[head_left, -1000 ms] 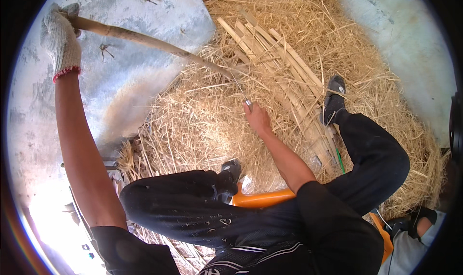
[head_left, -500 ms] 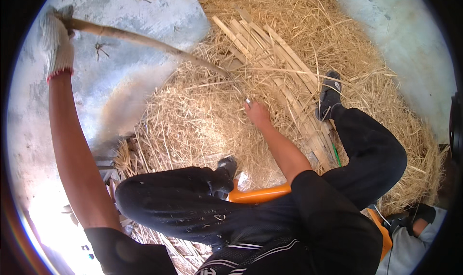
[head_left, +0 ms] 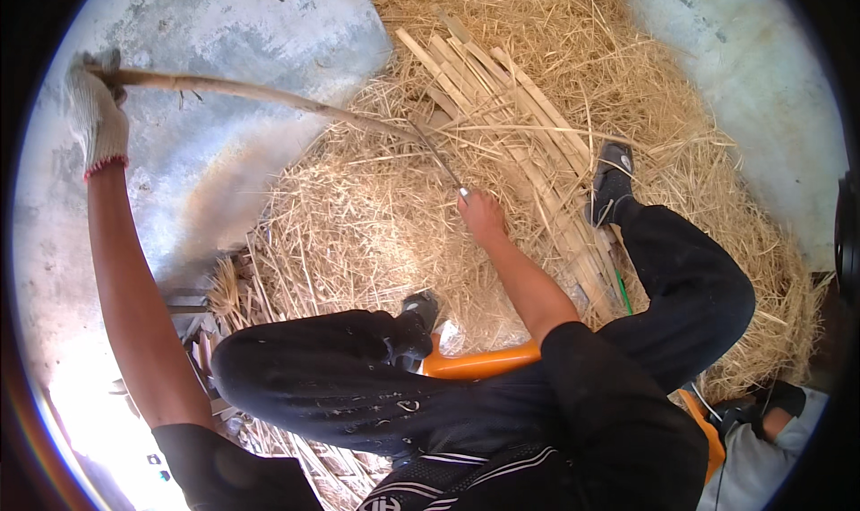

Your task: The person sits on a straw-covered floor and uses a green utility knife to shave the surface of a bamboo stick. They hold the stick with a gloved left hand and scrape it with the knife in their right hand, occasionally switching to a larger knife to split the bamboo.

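Note:
My left hand, in a white knit glove with a red cuff, is stretched out to the far left. It is closed around one end of a long, slightly curved bamboo strip. The strip slopes down rightward over the shavings. My bare right hand is closed on the handle of a thin-bladed knife, and only the handle's pale front end shows. The blade points up and left, meeting the strip near its right end. Whether the edge bites into the strip is too small to tell.
Curly shavings heap around my feet. Several flat pale strips lie bundled beyond my right hand. Beneath me is an orange seat frame. Grey concrete floor shows at the upper left. Another person's grey sleeve appears at the lower right.
My left hand has shifted slightly left and down, its end of the strip lowering with it. My right hand has barely moved, and more of the knife blade now shows.

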### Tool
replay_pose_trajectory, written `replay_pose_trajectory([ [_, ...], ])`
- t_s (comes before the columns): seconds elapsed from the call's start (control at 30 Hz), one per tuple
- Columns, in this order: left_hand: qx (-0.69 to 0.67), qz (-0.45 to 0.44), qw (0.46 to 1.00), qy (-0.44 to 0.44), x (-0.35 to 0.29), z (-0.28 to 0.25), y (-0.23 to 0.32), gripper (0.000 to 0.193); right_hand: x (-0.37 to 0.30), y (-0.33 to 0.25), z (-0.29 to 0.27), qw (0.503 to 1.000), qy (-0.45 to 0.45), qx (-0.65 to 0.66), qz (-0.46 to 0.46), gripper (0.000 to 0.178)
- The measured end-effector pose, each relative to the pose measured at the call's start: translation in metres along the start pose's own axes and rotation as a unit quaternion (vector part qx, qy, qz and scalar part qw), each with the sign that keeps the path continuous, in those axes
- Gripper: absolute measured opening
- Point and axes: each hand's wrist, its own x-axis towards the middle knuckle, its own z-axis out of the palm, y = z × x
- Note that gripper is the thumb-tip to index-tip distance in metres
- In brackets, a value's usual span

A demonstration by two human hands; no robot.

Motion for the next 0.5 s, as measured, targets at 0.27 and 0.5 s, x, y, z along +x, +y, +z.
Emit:
replay_pose_trajectory([
  [0.27,0.005,-0.042,0.999,0.024,0.011,-0.069,-0.038,0.023,0.008,-0.015,-0.057,0.875,-0.286,0.334,0.202,0.053],
  [0.5,-0.002,-0.022,1.0,0.015,0.013,-0.069,-0.036,0.024,-0.002,-0.024,-0.036,0.986,-0.121,0.113,0.026,0.051],
])
